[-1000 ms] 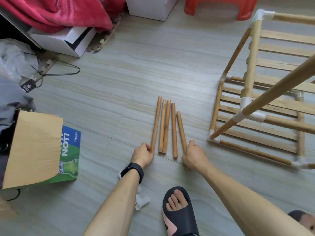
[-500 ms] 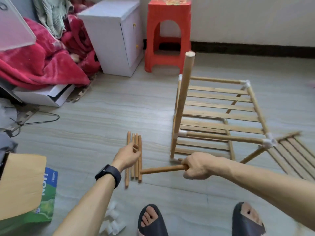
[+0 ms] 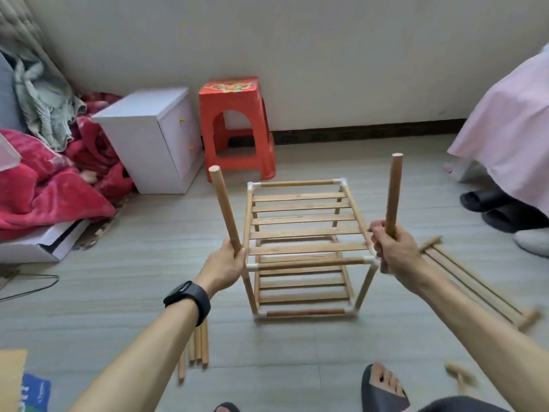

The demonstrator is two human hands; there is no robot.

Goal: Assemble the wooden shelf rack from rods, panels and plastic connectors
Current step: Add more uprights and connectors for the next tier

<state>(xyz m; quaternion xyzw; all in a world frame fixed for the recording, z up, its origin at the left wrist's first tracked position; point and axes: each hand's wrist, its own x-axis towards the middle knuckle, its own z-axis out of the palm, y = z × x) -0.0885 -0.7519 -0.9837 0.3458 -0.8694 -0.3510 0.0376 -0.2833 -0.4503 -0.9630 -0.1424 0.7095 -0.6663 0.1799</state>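
- Left hand (image 3: 227,263): fingers clamped round the base of left rod (image 3: 224,206), which leans slightly left at the rack's near-left top corner.
- Right hand (image 3: 395,248): fingers clamped on right rod (image 3: 393,191), upright at the near-right corner.
- Rack (image 3: 303,233) stands on the floor, two slatted tiers, white connectors (image 3: 371,261) at the corners.
- Spare rods (image 3: 197,346) lie under the left forearm; loose panel (image 3: 475,281) lies on the floor to the right.

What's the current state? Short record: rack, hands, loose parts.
rack: two slatted tiers, standing on the floor
left hand: grips left rod, slightly tilted, by front-left connector
right hand: grips right rod, near upright, by front-right connector
rods seated: cannot tell
loose parts: spare rods on floor beside left forearm; panel lying right of rack
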